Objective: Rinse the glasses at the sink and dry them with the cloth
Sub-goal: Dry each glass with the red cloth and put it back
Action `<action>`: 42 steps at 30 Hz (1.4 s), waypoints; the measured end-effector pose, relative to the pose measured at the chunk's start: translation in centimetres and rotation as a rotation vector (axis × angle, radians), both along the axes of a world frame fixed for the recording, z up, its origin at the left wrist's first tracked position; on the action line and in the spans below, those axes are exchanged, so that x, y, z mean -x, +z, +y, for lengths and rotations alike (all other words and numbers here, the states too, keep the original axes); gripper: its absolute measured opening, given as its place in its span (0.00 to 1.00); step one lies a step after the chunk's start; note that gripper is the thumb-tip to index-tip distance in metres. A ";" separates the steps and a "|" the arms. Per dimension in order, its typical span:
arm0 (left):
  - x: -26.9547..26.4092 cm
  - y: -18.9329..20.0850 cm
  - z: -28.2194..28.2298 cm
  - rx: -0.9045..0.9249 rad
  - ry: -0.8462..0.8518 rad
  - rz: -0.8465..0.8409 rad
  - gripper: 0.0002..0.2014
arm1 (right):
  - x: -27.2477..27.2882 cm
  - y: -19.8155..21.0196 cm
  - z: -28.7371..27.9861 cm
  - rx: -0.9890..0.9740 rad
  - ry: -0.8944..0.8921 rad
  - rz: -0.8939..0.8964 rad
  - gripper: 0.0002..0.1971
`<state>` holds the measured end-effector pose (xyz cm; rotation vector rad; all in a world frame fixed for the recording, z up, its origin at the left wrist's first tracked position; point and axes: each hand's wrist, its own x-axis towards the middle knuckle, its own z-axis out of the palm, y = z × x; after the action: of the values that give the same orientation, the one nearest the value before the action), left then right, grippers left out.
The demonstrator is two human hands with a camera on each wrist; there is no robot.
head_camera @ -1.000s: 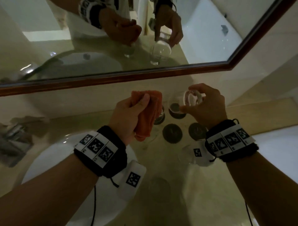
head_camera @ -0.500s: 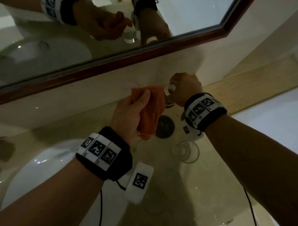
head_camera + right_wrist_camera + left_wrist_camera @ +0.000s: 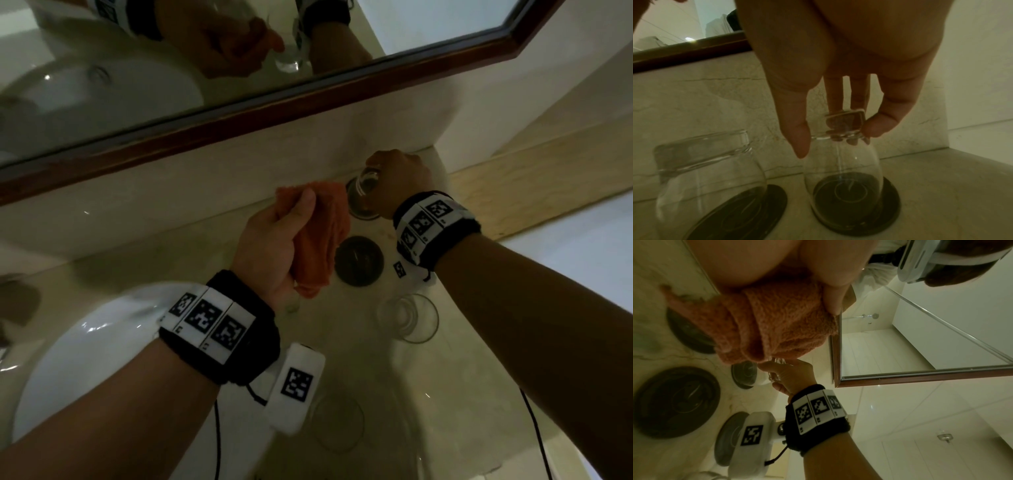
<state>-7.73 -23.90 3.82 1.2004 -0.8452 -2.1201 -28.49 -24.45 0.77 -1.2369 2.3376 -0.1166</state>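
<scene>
My left hand grips a bunched orange cloth above the counter; the left wrist view shows the cloth close up. By the back wall my right hand pinches the base of a clear glass. In the right wrist view this glass stands mouth down on a dark round coaster, with the right hand holding its base from above. A second upturned glass stands on the coaster to its left. Nearer me on the counter are an upright glass and a fainter one.
A bare dark coaster lies between my hands. The white sink basin is at the left. A wood-framed mirror runs along the wall above. A wooden ledge is at the right, and the marble counter stretches toward me.
My right hand has carried the glass away from the cloth to the back coaster and set it mouth down. My left hand still grips the cloth in about the same place.
</scene>
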 end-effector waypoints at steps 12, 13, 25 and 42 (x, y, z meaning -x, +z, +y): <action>-2.9 3.0 2.2 0.070 0.021 -0.009 0.26 | -2.8 3.6 3.5 0.088 0.012 0.027 0.26; -3.3 3.3 2.6 0.081 0.026 -0.007 0.25 | -3.5 4.3 4.4 0.112 0.014 0.018 0.24; -8.4 4.5 10.0 0.128 0.060 -0.022 0.22 | -14.1 5.3 18.1 -0.047 0.255 -0.082 0.32; -15.3 -0.6 13.8 -0.021 0.117 -0.059 0.28 | -18.5 -2.0 25.1 -0.151 0.190 -0.159 0.44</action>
<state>7.56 -10.07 3.24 1.2974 -0.7611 -2.0131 -10.03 0.69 -1.26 -1.3161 2.0429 0.0246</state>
